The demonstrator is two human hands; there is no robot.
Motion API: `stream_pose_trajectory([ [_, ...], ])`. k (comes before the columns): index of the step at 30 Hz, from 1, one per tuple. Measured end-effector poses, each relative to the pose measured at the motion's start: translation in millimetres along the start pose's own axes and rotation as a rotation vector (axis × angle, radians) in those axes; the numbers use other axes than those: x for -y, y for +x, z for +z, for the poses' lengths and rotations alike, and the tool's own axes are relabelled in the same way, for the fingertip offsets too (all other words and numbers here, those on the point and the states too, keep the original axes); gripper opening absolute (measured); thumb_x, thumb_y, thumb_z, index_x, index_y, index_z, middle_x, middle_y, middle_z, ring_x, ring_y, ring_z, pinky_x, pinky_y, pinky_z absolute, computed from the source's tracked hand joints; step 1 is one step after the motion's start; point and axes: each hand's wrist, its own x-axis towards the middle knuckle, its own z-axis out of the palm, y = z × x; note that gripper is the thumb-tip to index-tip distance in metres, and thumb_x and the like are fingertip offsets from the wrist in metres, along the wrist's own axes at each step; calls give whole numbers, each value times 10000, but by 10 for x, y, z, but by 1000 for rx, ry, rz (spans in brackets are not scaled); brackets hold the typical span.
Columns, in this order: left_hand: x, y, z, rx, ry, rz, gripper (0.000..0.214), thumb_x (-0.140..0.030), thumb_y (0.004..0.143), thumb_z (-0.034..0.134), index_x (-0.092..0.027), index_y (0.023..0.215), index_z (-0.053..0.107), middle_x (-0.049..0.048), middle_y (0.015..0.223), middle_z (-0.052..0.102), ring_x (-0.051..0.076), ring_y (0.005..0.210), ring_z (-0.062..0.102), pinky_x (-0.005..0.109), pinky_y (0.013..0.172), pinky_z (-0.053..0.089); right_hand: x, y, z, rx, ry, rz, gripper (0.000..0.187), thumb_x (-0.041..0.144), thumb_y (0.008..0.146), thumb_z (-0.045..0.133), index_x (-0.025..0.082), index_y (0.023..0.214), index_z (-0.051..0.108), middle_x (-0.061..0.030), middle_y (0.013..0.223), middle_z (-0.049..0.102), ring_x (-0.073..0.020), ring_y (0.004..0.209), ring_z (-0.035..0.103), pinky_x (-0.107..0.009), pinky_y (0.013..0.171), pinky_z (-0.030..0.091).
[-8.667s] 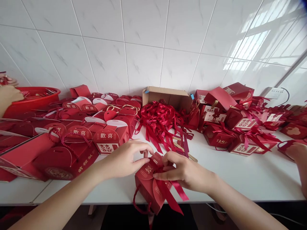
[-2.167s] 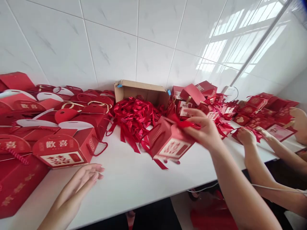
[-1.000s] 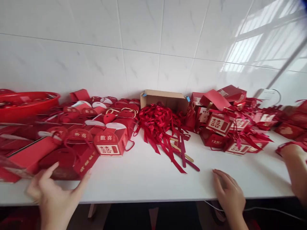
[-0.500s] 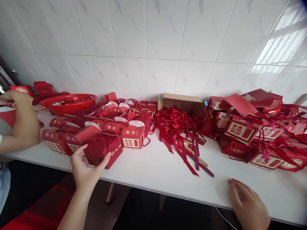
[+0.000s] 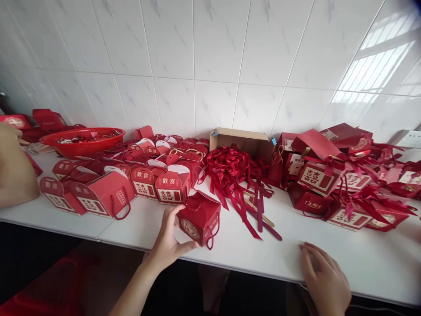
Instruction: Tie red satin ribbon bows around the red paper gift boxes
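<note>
My left hand (image 5: 173, 241) grips a small red gift box (image 5: 200, 218) at its left side, thumb low and fingers at the back. Gold print and red cord handles show on this box, held at the front of the white table (image 5: 141, 230). Behind it are rows of red gift boxes (image 5: 173, 186) with cord handles. On the table's front edge at right rests my right hand (image 5: 325, 276), its fingers together and loosely curled; the palm side is hidden, and I see nothing in it. A heap of red ribbons (image 5: 226, 164) lies between the hands, farther back.
A red basin (image 5: 83, 142) with small wrapped pieces stands at the back left. Near it is another person's arm (image 5: 16, 171). An open cardboard box (image 5: 241, 134) sits behind the ribbons. Stacked ribboned boxes (image 5: 320, 177) fill the right. Flat sticks (image 5: 261, 213) lie mid-table.
My left hand has carried the red gift box rightward from the left group to the table's middle, turning it. My right hand stays on the table edge. The view has shifted slightly right.
</note>
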Motion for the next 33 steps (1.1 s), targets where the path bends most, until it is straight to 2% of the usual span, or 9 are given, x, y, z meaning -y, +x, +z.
stream_pose_trajectory([
  [5, 15, 163, -72, 137, -124, -34, 554, -554, 859, 485, -236, 1312, 466, 33, 849, 494, 190, 762, 482, 319, 744, 442, 19, 6, 15, 1, -8, 21, 464, 521, 813, 377, 229, 923, 720, -34, 1084, 707, -326, 1017, 637, -452, 803, 492],
  [9, -63, 326, -44, 231, -147, -165, 446, -448, 871, 529, -239, 1260, 469, -30, 707, 438, 151, 677, 471, 243, 603, 393, 10, 10, 25, -6, -12, 42, 470, 537, 806, 372, 242, 916, 720, -29, 1095, 700, -330, 1015, 636, -470, 821, 494],
  [15, -75, 447, 33, 352, -168, -165, 639, -372, 878, 526, -238, 1455, 288, -62, 630, 401, 137, 619, 445, 236, 567, 352, -80, 21, 36, 33, -7, 32, 405, 535, 795, 427, 278, 921, 715, -6, 1099, 698, -323, 1031, 635, -476, 812, 501],
  [18, -61, 511, 32, 330, -178, -205, 649, -418, 883, 515, -225, 1458, 282, -59, 641, 375, 141, 620, 431, 240, 563, 340, -135, 21, 54, 25, -14, 3, 390, 523, 800, 439, 277, 924, 715, -11, 1094, 701, -316, 1013, 643, -465, 805, 501],
  [22, -23, 638, 7, 325, -164, -275, 639, -509, 878, 497, -195, 1415, 350, -36, 663, 441, 164, 645, 477, 260, 593, 390, -202, 26, 73, 15, -43, -44, 365, 502, 815, 453, 276, 919, 720, -13, 1089, 708, -302, 981, 656, -431, 775, 509],
  [25, 39, 708, 13, 361, -119, -297, 547, -555, 895, 422, -180, 1286, 497, -30, 613, 459, 167, 582, 470, 277, 594, 411, -235, 32, 78, 18, -82, -75, 346, 490, 828, 462, 291, 927, 728, 4, 1092, 710, -292, 973, 664, -404, 740, 521],
  [28, 101, 723, 41, 353, 45, -272, 507, -563, 914, 351, -171, 1118, 599, -6, 616, 505, 185, 594, 501, 291, 602, 416, -255, 29, 74, 1, -107, -104, 335, 467, 850, 447, 302, 923, 729, 25, 1083, 712, -274, 964, 672, -389, 731, 530],
  [31, 131, 695, 68, 181, 83, -152, 502, -514, 914, 402, -193, 1295, 464, 36, 835, 599, 196, 730, 569, 293, 670, 454, -285, 21, 63, -2, -124, -139, 329, 454, 867, 439, 300, 951, 718, 32, 1098, 704, -267, 978, 669, -391, 746, 536],
  [33, 136, 671, 81, 126, 97, -37, 534, -459, 910, 448, -223, 1381, 364, 51, 960, 605, 182, 770, 576, 279, 690, 465, -305, 14, 57, 11, -128, -157, 328, 463, 870, 446, 297, 978, 708, 30, 1109, 699, -266, 974, 671, -397, 747, 540],
])
